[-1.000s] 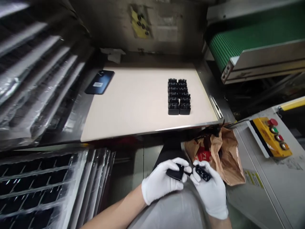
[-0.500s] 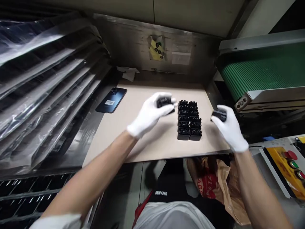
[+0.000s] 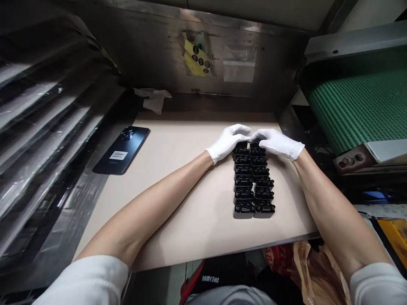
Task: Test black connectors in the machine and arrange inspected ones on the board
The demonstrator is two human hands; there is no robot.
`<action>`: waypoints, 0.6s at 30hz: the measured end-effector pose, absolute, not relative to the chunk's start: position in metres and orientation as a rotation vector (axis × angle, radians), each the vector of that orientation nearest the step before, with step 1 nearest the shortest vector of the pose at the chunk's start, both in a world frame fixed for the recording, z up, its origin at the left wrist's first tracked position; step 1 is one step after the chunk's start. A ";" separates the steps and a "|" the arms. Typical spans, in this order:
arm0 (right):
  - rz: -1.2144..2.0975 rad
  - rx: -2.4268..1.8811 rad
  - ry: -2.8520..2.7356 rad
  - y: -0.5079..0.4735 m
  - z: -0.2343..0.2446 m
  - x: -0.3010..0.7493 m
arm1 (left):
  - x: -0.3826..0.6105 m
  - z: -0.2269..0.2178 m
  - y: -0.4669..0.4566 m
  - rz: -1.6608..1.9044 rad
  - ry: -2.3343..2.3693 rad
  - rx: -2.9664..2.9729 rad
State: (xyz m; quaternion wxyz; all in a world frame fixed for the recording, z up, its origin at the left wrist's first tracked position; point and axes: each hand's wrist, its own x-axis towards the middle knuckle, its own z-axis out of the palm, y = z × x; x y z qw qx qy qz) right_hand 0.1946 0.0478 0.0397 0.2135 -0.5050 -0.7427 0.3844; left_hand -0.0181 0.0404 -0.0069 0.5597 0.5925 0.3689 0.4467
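Observation:
Two side-by-side rows of glossy black plastic parts [image 3: 253,182] stand on a pale beige board [image 3: 206,220]. My left hand [image 3: 227,143] and my right hand [image 3: 276,144], both in white gloves, meet at the far end of the rows. Their fingers curl over the topmost black parts, which they mostly hide. A dark blue smartphone [image 3: 121,150] lies face down with a white label at the board's left edge, well away from both hands.
Stacked plastic-wrapped racks [image 3: 47,127] fill the left side. A green conveyor belt [image 3: 356,110] runs at the right. A crumpled white tissue [image 3: 152,99] sits behind the board, a brown paper bag [image 3: 318,271] lies below its front edge, and a yellow control panel [image 3: 392,237] shows at lower right.
My hands, each holding a black part to either side of the rows, have come together at the far end. The view has swung from my lap up to the board.

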 end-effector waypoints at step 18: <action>1.081 -1.754 -1.381 -0.348 0.043 0.318 | -0.026 0.053 -0.157 1.655 1.412 1.422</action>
